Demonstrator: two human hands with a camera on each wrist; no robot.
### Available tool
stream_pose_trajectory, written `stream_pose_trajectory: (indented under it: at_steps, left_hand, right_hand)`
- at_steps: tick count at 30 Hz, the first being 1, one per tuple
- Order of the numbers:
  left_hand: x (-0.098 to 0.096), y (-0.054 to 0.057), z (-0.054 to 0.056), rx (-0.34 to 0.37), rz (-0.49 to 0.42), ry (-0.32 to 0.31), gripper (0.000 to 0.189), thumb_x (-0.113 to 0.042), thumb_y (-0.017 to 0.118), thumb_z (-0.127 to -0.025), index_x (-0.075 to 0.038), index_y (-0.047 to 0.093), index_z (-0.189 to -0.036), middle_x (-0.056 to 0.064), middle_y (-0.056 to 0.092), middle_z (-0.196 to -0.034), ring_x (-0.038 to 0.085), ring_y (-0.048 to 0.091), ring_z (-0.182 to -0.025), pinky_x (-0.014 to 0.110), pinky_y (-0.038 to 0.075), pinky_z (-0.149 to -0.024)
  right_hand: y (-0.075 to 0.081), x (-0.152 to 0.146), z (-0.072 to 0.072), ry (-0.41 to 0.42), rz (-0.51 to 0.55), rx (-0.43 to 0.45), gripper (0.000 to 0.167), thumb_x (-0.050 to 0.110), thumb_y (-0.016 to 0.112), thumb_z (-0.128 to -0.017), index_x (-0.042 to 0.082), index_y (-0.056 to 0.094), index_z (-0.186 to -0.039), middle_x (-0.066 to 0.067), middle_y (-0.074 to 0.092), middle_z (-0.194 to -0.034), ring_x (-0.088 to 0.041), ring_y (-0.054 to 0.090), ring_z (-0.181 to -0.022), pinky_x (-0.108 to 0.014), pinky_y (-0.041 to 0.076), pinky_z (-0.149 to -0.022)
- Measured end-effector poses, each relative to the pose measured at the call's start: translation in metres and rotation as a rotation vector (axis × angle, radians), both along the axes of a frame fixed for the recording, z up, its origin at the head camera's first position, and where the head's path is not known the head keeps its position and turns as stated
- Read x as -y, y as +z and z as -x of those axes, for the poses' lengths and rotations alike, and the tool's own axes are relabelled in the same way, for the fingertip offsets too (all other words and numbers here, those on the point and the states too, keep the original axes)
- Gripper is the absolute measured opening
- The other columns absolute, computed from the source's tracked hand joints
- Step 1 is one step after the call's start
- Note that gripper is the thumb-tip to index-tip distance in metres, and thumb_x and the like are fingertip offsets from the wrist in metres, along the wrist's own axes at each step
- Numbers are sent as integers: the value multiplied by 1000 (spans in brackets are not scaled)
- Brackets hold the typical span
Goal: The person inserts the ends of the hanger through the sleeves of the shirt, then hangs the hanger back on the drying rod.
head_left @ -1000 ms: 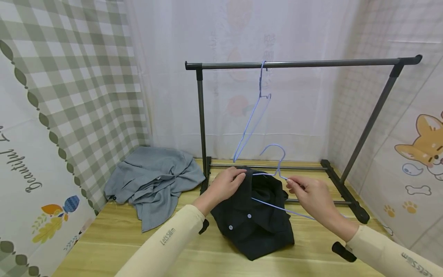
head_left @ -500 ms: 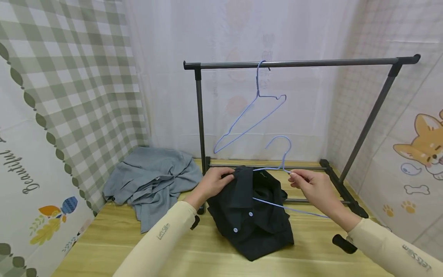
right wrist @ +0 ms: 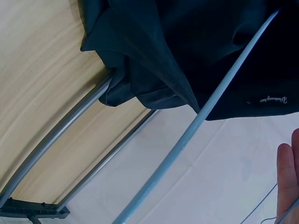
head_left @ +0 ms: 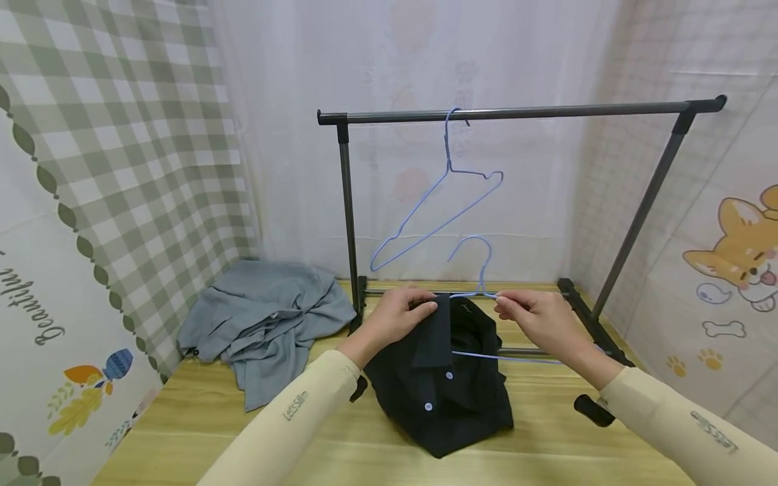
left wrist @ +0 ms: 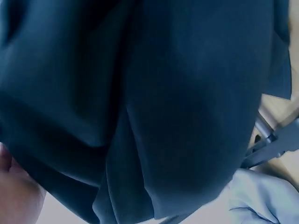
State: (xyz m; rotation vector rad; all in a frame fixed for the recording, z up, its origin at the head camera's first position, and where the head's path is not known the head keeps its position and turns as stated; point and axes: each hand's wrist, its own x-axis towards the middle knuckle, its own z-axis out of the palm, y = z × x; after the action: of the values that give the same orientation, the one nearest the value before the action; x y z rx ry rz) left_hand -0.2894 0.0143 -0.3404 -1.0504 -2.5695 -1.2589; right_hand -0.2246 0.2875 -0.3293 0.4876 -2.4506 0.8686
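A black shirt [head_left: 425,398] with white buttons is bunched over the middle of the table, its collar upward. My left hand [head_left: 398,314] grips the shirt at the collar on its left side; the left wrist view is mostly filled by dark cloth [left wrist: 187,107]. Between thumb and fingers, my right hand [head_left: 541,320] pinches the shoulder wire of a blue wire hanger [head_left: 483,270], near the base of its hook. The hanger's left end is inside the shirt, hidden by the cloth. Its bottom bar [right wrist: 201,116] crosses the neck opening in the right wrist view.
A black metal clothes rack [head_left: 523,113] stands behind, with a second blue hanger [head_left: 448,171] hooked on its rail. A crumpled grey-blue garment [head_left: 267,324] lies on the wooden table [head_left: 243,445] at the left. Printed curtains [head_left: 134,155] enclose the sides and back.
My right hand has lifted the hanger slightly, then shifted it left toward the collar. My left hand still holds the shirt. The hanger on the rail has swung round to face forward.
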Motion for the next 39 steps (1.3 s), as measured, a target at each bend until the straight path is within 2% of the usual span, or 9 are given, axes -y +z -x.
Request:
stream_pose_trajectory:
  at_steps: [8,16,19,21,23,27,29,34,39]
  left_hand:
    - [-13,6,-2,37,-70,51,21,-24,70,-95,-15,77,-112,-2,73,-109,15,66,-101,28,52,-85]
    - [-26,6,-5,-31,-123,83,16,-20,71,-94,-13,76,-107,-1,73,-104,14,67,-94,26,52,-79]
    - [-30,4,-6,-46,-131,99,15,-20,72,-94,-12,76,-106,0,73,-104,15,66,-95,27,52,-80]
    - [-32,4,-7,-65,-140,109,15,-19,72,-93,-12,76,-105,0,73,-103,15,66,-95,28,52,-80]
    - [-35,3,-8,-93,-149,110,13,-18,73,-92,-11,76,-104,0,73,-101,15,66,-93,27,52,-79]
    - [-40,3,-12,-156,-159,101,12,-14,74,-91,-8,76,-101,3,72,-97,15,67,-90,24,52,-75]
    - [-41,3,-15,-170,-163,89,12,-13,74,-91,-7,76,-102,4,72,-97,15,67,-88,22,52,-74]
    - [-40,1,-16,-170,-149,43,15,-13,73,-91,-7,75,-106,3,73,-102,13,67,-93,22,51,-80]
    - [-16,-14,-9,-191,5,65,24,-22,70,-95,-13,72,-118,1,70,-116,18,64,-108,32,50,-93]
  right_hand:
    - [-2,6,5,40,47,-4,12,6,66,-96,0,76,-97,-2,74,-81,-11,71,-75,-15,52,-67]
    - [-2,8,5,27,18,-50,11,7,66,-96,3,76,-94,2,72,-78,-9,68,-73,-18,51,-63]
    - [0,8,6,14,-15,-54,11,6,66,-96,1,76,-96,-1,73,-81,-13,69,-74,-23,51,-61]
    - [3,8,7,15,-32,3,16,10,65,-97,0,74,-106,-7,74,-92,-21,69,-84,-31,54,-69]
    - [6,10,7,11,-57,94,31,21,65,-98,-2,70,-118,-14,71,-109,-30,67,-100,-43,54,-81]
    - [12,21,11,-3,-92,261,62,46,68,-93,2,60,-135,-21,60,-132,-43,52,-124,-58,45,-95]
    - [13,26,14,-29,-85,283,60,50,69,-90,5,65,-130,-19,63,-128,-42,56,-119,-56,48,-92]
    - [13,29,17,-69,-18,294,32,40,75,-88,10,77,-97,-13,71,-109,-31,65,-95,-41,52,-73]
    - [26,15,14,-82,-36,345,32,41,74,-90,8,75,-92,-12,70,-99,-27,62,-85,-35,48,-65]
